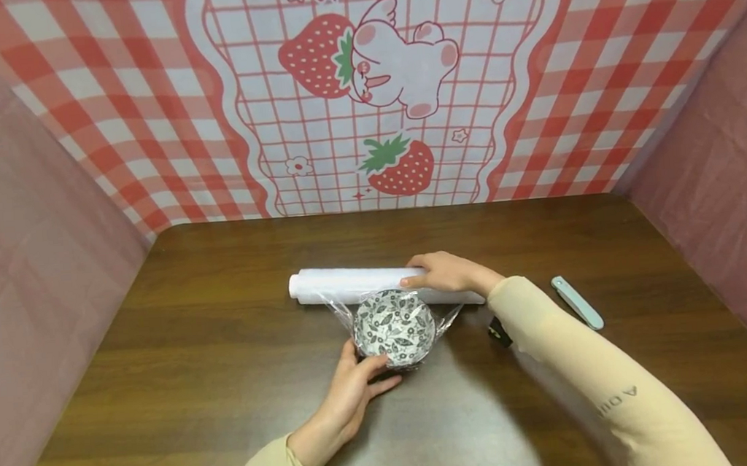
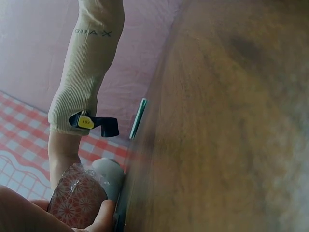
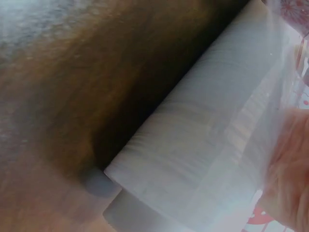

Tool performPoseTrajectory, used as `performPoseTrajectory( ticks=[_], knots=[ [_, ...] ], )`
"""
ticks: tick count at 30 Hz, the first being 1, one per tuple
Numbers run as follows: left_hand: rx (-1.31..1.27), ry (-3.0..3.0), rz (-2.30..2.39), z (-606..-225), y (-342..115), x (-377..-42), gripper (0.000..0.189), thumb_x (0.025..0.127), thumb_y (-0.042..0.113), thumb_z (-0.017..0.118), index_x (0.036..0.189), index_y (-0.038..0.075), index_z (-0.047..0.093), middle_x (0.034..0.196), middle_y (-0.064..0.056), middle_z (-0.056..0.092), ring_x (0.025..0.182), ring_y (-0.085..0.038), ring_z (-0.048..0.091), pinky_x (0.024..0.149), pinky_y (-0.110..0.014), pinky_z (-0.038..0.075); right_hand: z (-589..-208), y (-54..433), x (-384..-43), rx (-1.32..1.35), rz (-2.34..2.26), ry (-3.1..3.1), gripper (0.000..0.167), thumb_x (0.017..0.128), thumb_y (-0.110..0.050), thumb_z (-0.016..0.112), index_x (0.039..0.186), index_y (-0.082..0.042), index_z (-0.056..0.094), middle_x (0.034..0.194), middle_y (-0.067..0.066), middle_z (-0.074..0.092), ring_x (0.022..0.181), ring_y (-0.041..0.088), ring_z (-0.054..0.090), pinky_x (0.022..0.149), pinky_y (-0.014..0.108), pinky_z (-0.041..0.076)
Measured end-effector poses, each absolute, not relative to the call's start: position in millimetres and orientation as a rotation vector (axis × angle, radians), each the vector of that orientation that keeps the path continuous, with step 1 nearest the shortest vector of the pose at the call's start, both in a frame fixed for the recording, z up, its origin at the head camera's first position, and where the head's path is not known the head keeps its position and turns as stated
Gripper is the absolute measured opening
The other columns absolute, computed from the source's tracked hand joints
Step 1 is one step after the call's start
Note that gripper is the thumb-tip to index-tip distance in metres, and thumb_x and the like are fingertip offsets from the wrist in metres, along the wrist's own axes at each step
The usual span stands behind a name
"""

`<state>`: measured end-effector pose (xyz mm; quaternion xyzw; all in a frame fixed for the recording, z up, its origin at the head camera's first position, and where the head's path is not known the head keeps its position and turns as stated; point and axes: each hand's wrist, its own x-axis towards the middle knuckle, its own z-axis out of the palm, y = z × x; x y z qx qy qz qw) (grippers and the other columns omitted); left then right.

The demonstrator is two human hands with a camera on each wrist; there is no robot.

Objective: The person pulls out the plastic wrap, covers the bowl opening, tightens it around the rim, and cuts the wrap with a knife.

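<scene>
A small bowl (image 1: 394, 330) patterned with dark leaves inside sits near the middle of the table; in the left wrist view its outside shows a reddish flower pattern. Clear plastic wrap (image 2: 79, 176) lies over it and stretches back to a white roll of plastic wrap (image 1: 345, 285) just behind. My left hand (image 1: 353, 392) holds the bowl by its near left side, finger and thumb at the rim. Across the roll's right half, my right hand (image 1: 449, 271) grips it from above. Beside that hand, the roll (image 3: 193, 130) fills much of the right wrist view.
To the right on the brown wooden table (image 1: 192, 350) lies a slim pale teal tool (image 1: 577, 303). A black strap (image 1: 498, 331) with a yellow label hangs at my right cuff. Behind the table is a red checked strawberry cloth (image 1: 516, 119); pink cloth (image 1: 716, 147) flanks it.
</scene>
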<state>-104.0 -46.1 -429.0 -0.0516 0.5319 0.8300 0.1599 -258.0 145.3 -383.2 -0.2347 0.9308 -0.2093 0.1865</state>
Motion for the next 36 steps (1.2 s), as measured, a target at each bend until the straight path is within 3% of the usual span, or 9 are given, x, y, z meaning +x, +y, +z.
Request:
performPoseTrajectory(
  ticks=[15, 20, 26, 30, 36],
  knots=[
    [-0.165, 1.612, 2.318, -432, -58, -118, 0.057, 0.085, 0.006, 0.046, 0.133, -0.006, 0.02, 0.12, -0.023, 0.042, 0.082, -0.014, 0.058, 0.085, -0.045, 0.048, -384, 155, -231, -0.369, -0.669, 2.75, 0.052, 0.084, -0.046, 0.056, 0.11, -0.001, 0.058, 0.106, 0.015, 0.063, 0.095, 0.028, 0.058, 0.079, 0.04, 0.045],
    [-0.158, 1.628, 2.3, -433, -62, -122, 0.05, 0.087, 0.008, 0.046, 0.131, -0.007, 0.026, 0.111, -0.017, 0.05, 0.08, -0.014, 0.059, 0.084, -0.043, 0.049, -381, 160, -218, -0.226, -0.71, 2.717, 0.056, 0.085, -0.045, 0.055, 0.114, 0.003, 0.053, 0.109, 0.018, 0.06, 0.096, 0.029, 0.057, 0.079, 0.04, 0.045],
    [-0.176, 1.635, 2.282, -433, -65, -125, 0.045, 0.088, 0.01, 0.046, 0.127, -0.007, 0.033, 0.104, -0.012, 0.053, 0.078, -0.015, 0.06, 0.083, -0.041, 0.05, -376, 167, -208, -0.299, -0.797, 2.625, 0.052, 0.088, -0.028, 0.051, 0.121, 0.012, 0.044, 0.115, 0.028, 0.053, 0.104, 0.036, 0.052, 0.088, 0.046, 0.042],
    [-0.185, 1.629, 2.273, -432, -67, -127, 0.044, 0.088, 0.01, 0.045, 0.127, -0.007, 0.035, 0.104, -0.013, 0.054, 0.078, -0.015, 0.061, 0.083, -0.041, 0.05, -373, 171, -206, -0.346, -0.744, 2.612, 0.053, 0.088, -0.026, 0.051, 0.124, 0.013, 0.043, 0.122, 0.031, 0.048, 0.112, 0.041, 0.047, 0.093, 0.049, 0.038],
    [-0.204, 1.636, 2.256, -431, -69, -128, 0.047, 0.089, 0.011, 0.046, 0.131, -0.006, 0.035, 0.112, -0.017, 0.054, 0.078, -0.015, 0.062, 0.081, -0.039, 0.051, -378, 177, -200, -0.348, -0.813, 2.599, 0.044, 0.088, -0.024, 0.054, 0.115, 0.011, 0.052, 0.109, 0.024, 0.058, 0.096, 0.031, 0.055, 0.083, 0.043, 0.045]
  ],
)
